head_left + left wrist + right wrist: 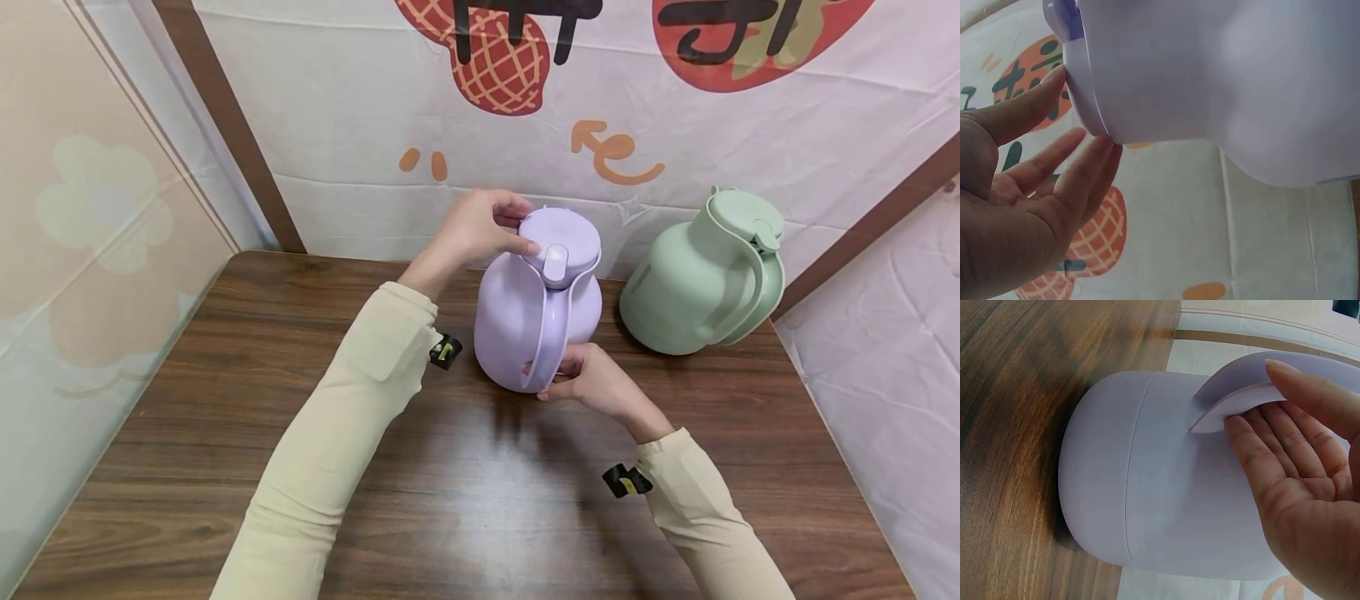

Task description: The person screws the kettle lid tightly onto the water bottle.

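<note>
A lilac thermos jug (506, 321) stands near the back of the wooden table, its handle (553, 333) facing the front. My left hand (480, 225) holds the left side of its lid (566, 229), thumb near the pouring button and fingers farther back. In the left wrist view, the thumb and fingertips (1054, 78) meet the lid's rim. Low on the handle, my right hand (592, 379) grips it. The right wrist view shows the right fingers curled behind the handle and the thumb (1310, 394) along its outer side.
To the right of the lilac jug stands a pale green thermos jug (690, 287) of similar shape, its handle turned right. A printed cloth wall (337, 108) rises behind the wooden table (465, 500), with more cloth panels on both sides. Each wrist has a small black device (446, 352).
</note>
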Action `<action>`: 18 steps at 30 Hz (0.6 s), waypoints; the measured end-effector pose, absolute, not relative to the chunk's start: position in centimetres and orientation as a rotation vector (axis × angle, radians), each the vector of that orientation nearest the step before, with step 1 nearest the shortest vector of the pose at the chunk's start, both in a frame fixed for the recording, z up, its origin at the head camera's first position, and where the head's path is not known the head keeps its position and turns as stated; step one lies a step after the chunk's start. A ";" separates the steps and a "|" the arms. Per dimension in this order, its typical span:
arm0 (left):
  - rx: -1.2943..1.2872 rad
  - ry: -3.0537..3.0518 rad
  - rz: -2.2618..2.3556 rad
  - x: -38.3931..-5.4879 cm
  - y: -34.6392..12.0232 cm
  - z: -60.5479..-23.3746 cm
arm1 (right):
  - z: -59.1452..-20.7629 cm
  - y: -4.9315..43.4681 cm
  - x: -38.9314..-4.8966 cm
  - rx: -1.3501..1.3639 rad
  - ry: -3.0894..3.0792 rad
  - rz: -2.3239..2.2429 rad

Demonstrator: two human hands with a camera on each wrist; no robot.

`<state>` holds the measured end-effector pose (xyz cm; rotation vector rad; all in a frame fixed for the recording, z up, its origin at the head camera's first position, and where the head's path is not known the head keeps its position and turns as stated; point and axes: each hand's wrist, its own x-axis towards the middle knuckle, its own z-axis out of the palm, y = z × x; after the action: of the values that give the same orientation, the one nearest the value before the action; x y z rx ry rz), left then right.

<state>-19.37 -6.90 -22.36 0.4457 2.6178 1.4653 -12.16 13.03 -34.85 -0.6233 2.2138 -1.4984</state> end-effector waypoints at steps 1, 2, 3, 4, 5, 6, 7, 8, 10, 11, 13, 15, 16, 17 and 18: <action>0.446 2.634 1.441 -19.3 -6.8 -22.3 | -34.9 13.0 -12.2 -0.624 2.214 -1.498; 0.444 2.652 1.415 -19.1 -6.6 -22.2 | -34.9 13.1 -12.2 -0.626 2.212 -1.500; 0.444 2.669 1.386 -19.0 -6.5 -22.0 | -34.9 13.1 -12.2 -0.623 2.210 -1.501; 0.446 2.683 1.360 -18.8 -6.4 -21.9 | -34.9 13.1 -12.2 -0.626 2.207 -1.503; 0.448 2.695 1.334 -18.7 -6.2 -21.8 | -34.9 13.1 -12.2 -0.627 2.205 -1.505; 0.449 2.707 1.311 -18.6 -6.0 -21.7 | -35.0 13.1 -12.2 -0.628 2.205 -1.504; 0.445 2.715 1.293 -18.5 -5.9 -21.6 | -34.9 13.1 -12.2 -0.626 2.207 -1.503; 0.442 2.727 1.272 -18.3 -5.8 -21.6 | -34.9 13.1 -12.2 -0.625 2.207 -1.502; 0.431 2.740 1.239 -18.2 -5.5 -21.4 | -34.9 13.1 -12.2 -0.621 2.208 -1.498; 0.424 2.746 1.224 -18.1 -5.4 -21.4 | -34.9 13.1 -12.2 -0.618 2.208 -1.497; 0.406 2.761 1.191 -17.9 -5.1 -21.3 | -34.9 13.1 -12.1 -0.612 2.206 -1.497; 0.398 2.776 1.157 -17.7 -4.9 -21.2 | -34.9 13.1 -12.1 -0.611 2.202 -1.499; 0.393 2.787 1.136 -17.6 -4.7 -21.1 | -34.9 13.1 -12.1 -0.611 2.200 -1.500; 0.390 2.797 1.113 -17.5 -4.6 -21.1 | -35.0 13.1 -12.1 -0.612 2.199 -1.502; 0.386 2.810 1.088 -17.4 -4.4 -21.0 | -35.0 13.1 -12.1 -0.611 2.199 -1.502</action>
<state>-17.43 -4.41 -20.99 0.3860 2.8098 1.0884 -12.13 13.14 -34.97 -0.6112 2.1987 -1.5020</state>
